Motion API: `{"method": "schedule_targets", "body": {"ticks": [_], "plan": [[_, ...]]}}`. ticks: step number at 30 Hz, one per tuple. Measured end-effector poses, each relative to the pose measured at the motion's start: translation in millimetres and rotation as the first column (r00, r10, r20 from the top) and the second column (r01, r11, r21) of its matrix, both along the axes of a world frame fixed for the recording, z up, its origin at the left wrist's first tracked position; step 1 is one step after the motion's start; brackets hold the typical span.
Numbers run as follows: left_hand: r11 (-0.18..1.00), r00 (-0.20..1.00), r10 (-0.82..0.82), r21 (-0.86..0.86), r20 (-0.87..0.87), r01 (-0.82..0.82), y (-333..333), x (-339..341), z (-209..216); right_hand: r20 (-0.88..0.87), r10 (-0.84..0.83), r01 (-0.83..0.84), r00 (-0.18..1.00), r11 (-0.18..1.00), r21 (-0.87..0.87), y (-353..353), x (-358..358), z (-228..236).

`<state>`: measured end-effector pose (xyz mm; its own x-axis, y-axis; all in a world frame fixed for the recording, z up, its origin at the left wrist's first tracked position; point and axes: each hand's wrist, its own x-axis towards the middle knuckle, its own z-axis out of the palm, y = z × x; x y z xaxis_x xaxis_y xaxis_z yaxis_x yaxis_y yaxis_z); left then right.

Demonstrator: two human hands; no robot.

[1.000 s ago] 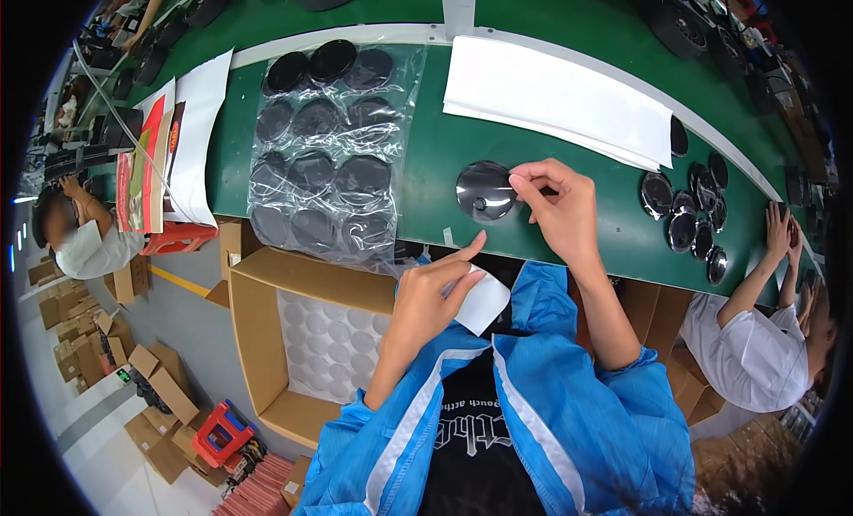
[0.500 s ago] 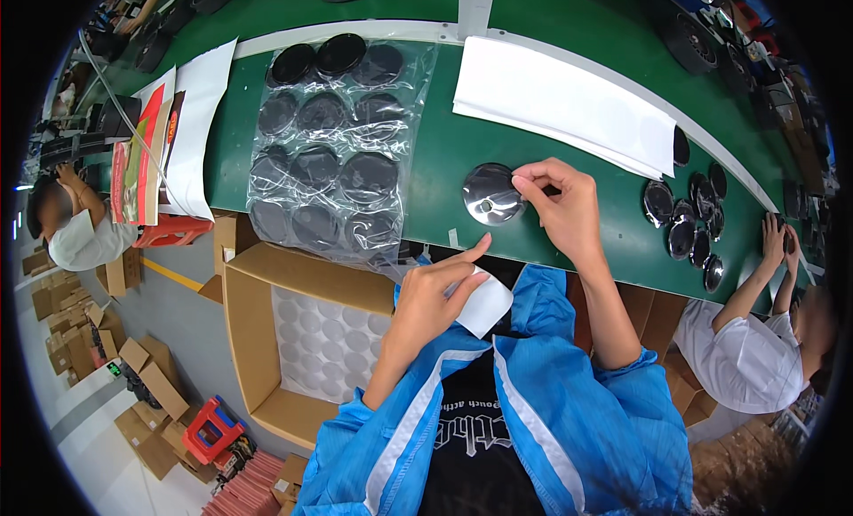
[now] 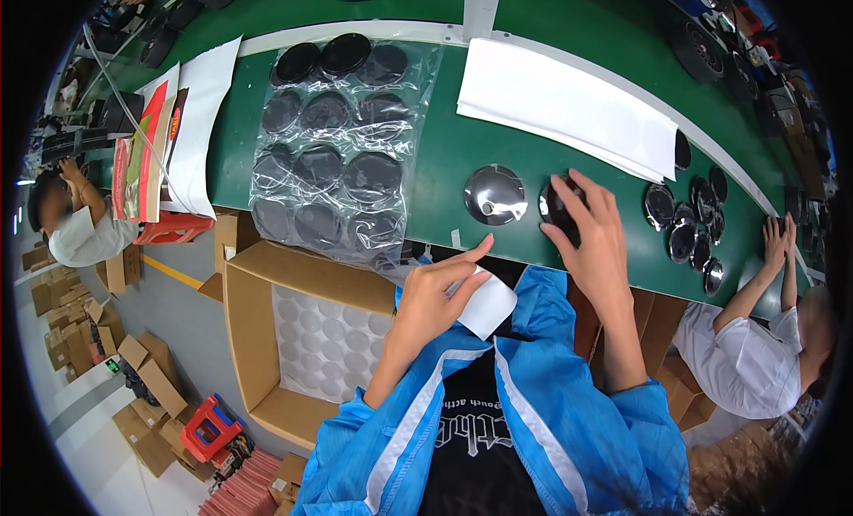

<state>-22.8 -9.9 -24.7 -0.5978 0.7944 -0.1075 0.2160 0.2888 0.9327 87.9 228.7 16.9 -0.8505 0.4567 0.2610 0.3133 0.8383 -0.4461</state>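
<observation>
On the green bench in front of me lies a glossy black round disc with a small hole near its middle. Just right of it, my right hand has its fingers and thumb around the edge of a second black disc, which is at the bench top and partly hidden by the fingers. My left hand is below the bench edge, pinching a small white sheet between thumb and fingers, its index finger pointing outward.
Clear plastic with rows of black discs lies to the left. White sheets are stacked at the back; several loose discs sit at right. An open carton stands below left. Co-workers sit on both sides.
My right hand has left the edge of the first disc and shifted right, now with its fingers around a second black disc. The left hand and its white sheet stay nearly still.
</observation>
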Motion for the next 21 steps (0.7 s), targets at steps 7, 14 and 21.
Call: {"method": "schedule_targets", "body": {"ticks": [7,14,21], "plan": [[0.996,0.993,0.054,0.069,0.105,-0.061,-8,0,-2,0.157,-0.003,0.026,0.988,0.989,-0.146,7,-12,1],[0.993,0.968,0.092,0.055,0.234,-0.108,-10,2,-1,0.033,0.177,-0.178,0.984,0.984,0.027,-31,-55,-16],[0.983,0.930,0.141,0.066,0.340,-0.174,-26,0,3,0.116,-0.070,0.069,0.991,0.997,0.017,41,4,7]]}}
